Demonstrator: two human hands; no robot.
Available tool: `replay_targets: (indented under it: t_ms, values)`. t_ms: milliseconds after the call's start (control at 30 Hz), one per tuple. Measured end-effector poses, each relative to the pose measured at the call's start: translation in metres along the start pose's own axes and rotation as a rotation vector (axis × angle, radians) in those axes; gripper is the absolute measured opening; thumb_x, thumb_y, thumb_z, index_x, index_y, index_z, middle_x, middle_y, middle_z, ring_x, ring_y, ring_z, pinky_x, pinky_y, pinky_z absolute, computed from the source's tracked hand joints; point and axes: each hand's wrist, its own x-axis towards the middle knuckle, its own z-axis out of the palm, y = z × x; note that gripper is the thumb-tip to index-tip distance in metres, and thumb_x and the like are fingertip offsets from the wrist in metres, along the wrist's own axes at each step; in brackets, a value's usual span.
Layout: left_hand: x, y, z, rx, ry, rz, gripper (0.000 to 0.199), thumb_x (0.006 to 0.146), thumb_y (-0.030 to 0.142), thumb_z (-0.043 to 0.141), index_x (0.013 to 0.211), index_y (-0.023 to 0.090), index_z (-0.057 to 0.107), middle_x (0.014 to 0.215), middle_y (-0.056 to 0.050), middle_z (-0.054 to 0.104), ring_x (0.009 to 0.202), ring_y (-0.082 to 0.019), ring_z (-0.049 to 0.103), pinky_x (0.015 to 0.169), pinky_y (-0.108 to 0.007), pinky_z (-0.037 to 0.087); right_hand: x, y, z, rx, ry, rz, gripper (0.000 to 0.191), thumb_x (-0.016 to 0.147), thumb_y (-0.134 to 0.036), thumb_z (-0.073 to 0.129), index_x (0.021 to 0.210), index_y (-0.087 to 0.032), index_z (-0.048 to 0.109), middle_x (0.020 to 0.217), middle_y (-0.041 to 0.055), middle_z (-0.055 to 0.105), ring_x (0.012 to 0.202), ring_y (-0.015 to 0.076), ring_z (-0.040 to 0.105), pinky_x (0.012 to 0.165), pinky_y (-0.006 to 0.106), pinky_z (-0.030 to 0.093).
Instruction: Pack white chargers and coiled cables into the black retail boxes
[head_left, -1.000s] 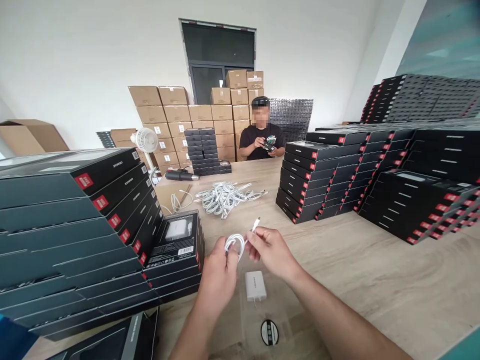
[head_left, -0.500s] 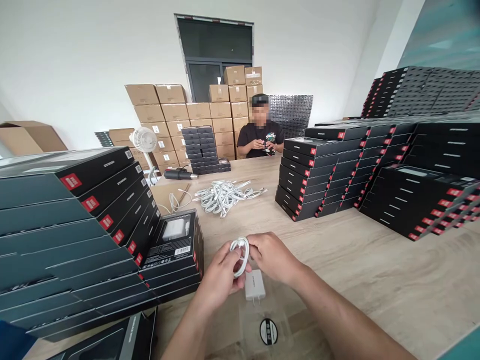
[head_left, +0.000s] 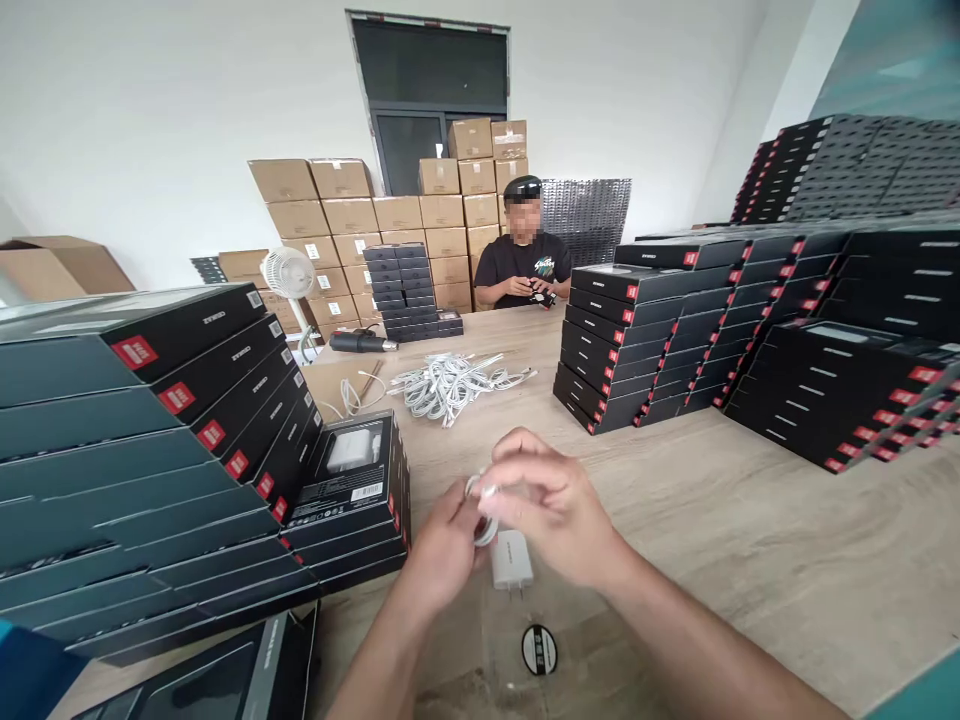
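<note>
Across the front of the coiled white cable [head_left: 487,531] the right hand [head_left: 555,508] has swung, from the loop's right side half a second ago; its blurred fingertips seem to pinch a white end, suggesting that loose end is now being tended. Gripping the loop, the left hand [head_left: 441,545] keeps it above the desk [head_left: 750,540]. Just beneath, a white plug-in charger [head_left: 512,560] points its prongs toward the desk's near edge; a white cable pile [head_left: 450,385] lies toward the far edge.
</note>
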Motion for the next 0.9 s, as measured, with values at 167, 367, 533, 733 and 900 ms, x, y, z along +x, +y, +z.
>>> replay_targets:
  t_ms: [167, 367, 533, 733, 900]
  values:
    - [-0.003, 0.005, 0.010, 0.023, -0.012, 0.055, 0.033, 0.085, 0.053, 0.058, 0.081, 0.021, 0.057, 0.064, 0.003, 0.056, 0.053, -0.012, 0.046, 0.049, -0.022, 0.033, 0.001, 0.027, -0.002, 0.302, -0.010, 0.337, 0.039, 0.078, -0.050, 0.075, 0.109, -0.027, 0.068, 0.088, 0.0002, 0.066, 0.077, 0.0161, 0.062, 0.068, 0.028, 0.053]
    - [-0.006, 0.014, 0.009, 0.228, -0.102, 0.103, 0.038, 0.090, 0.058, 0.047, 0.086, 0.021, 0.058, 0.064, 0.001, 0.059, 0.056, -0.016, 0.050, 0.056, -0.027, 0.036, 0.006, 0.044, 0.001, 0.667, 0.183, 0.589, 0.037, 0.078, -0.055, 0.073, 0.085, -0.020, 0.064, 0.072, -0.0008, 0.067, 0.047, 0.0104, 0.055, 0.047, 0.024, 0.045]
    - [-0.031, 0.021, -0.007, 0.790, -0.105, -0.012, 0.041, 0.080, 0.056, 0.059, 0.061, 0.023, 0.047, 0.057, 0.003, 0.053, 0.058, -0.016, 0.048, 0.055, -0.027, 0.028, 0.019, 0.059, -0.030, 0.778, 0.489, 0.689, 0.039, 0.087, -0.051, 0.063, 0.067, -0.022, 0.048, 0.043, -0.0097, 0.041, 0.034, 0.0085, 0.037, 0.041, 0.025, 0.042]
    - [-0.045, 0.008, -0.008, 0.971, -0.311, -0.144, 0.025, 0.064, 0.034, 0.068, 0.055, 0.022, 0.048, 0.057, 0.005, 0.052, 0.055, -0.015, 0.045, 0.049, -0.027, 0.020, 0.023, 0.076, -0.048, 0.739, 0.542, 0.743, 0.042, 0.095, -0.046, 0.050, 0.061, -0.023, 0.042, 0.037, -0.0113, 0.027, 0.031, 0.0080, 0.024, 0.032, 0.021, 0.031]
    - [-0.020, -0.005, 0.005, 0.762, -0.096, -0.076, 0.030, 0.075, 0.020, 0.053, 0.049, 0.022, 0.039, 0.050, 0.003, 0.050, 0.050, -0.015, 0.051, 0.050, -0.026, 0.029, 0.024, 0.078, -0.054, 0.770, 0.565, 0.745, 0.041, 0.090, -0.048, 0.059, 0.062, -0.023, 0.042, 0.038, -0.0122, 0.027, 0.031, 0.0068, 0.023, 0.034, 0.020, 0.032]
